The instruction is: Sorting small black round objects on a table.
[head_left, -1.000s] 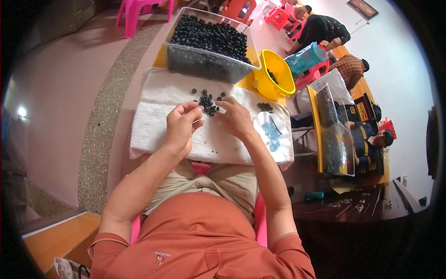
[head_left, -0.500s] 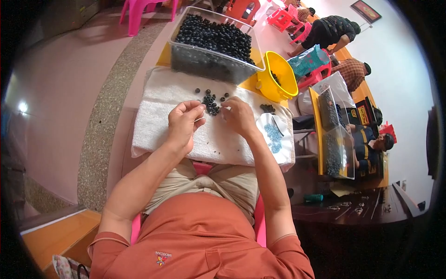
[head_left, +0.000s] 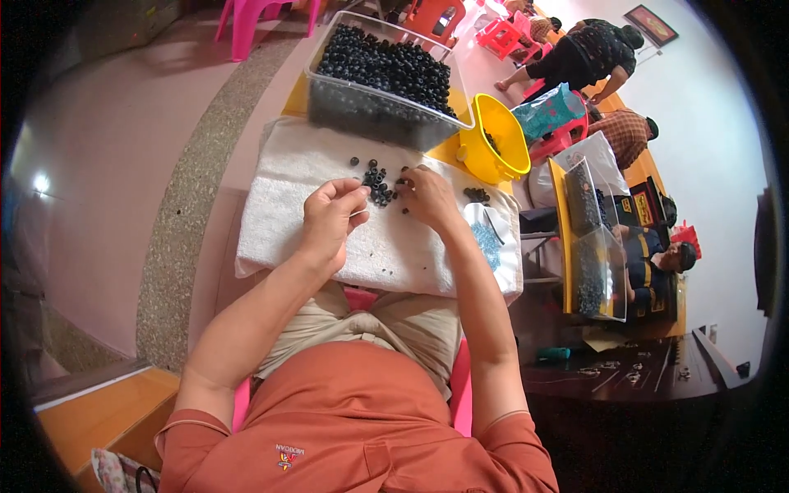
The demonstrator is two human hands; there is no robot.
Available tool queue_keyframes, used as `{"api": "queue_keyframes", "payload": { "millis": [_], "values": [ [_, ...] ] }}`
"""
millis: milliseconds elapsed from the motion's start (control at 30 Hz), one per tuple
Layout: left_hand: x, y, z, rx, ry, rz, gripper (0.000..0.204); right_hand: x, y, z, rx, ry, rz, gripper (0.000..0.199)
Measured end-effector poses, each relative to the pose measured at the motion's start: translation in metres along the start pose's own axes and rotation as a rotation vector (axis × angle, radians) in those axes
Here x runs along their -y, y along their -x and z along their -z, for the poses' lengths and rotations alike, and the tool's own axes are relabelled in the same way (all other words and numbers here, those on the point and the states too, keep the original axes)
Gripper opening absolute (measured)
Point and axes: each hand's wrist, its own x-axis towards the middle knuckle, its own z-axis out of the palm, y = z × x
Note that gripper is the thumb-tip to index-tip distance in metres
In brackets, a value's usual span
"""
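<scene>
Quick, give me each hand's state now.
Left hand: fingers pinched shut; what they hold cannot be told.
Right hand: fingertips on small black ring-shaped beads.

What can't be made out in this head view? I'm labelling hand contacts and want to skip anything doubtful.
- Left hand: fingertips curl inward, so whatever they pinch is hidden.
- Right hand: its fingers cover the small black ring-shaped beads beneath them on the white towel; contact unclear.
- Pale blue bits: too small to identify.
- Yellow plastic bucket: its wall hides most of its contents.
</scene>
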Motion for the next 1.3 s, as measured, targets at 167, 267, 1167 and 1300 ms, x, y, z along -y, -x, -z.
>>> {"api": "queue_keyframes", "payload": {
  "millis": [167,267,1167,1300],
  "values": [
    [0.005,-0.003,0.002,0.05,-0.039,0.008,0.016,0.021,0.022,0.015,-0.114,-0.328,0.04,0.021],
    [0.007,-0.004,0.002,0.105,-0.104,-0.006,0.016,0.044,0.043,0.025,-0.162,-0.519,0.142,0.019],
    [0.002,0.011,-0.005,0.481,-0.301,0.155,0.018,0.05,0.095,0.031,-0.268,-0.593,0.285,0.03],
    [0.005,0.011,-0.004,0.49,-0.324,0.147,0.019,0.05,0.1,0.031,-0.231,-0.642,0.265,0.032]
  ]
}}
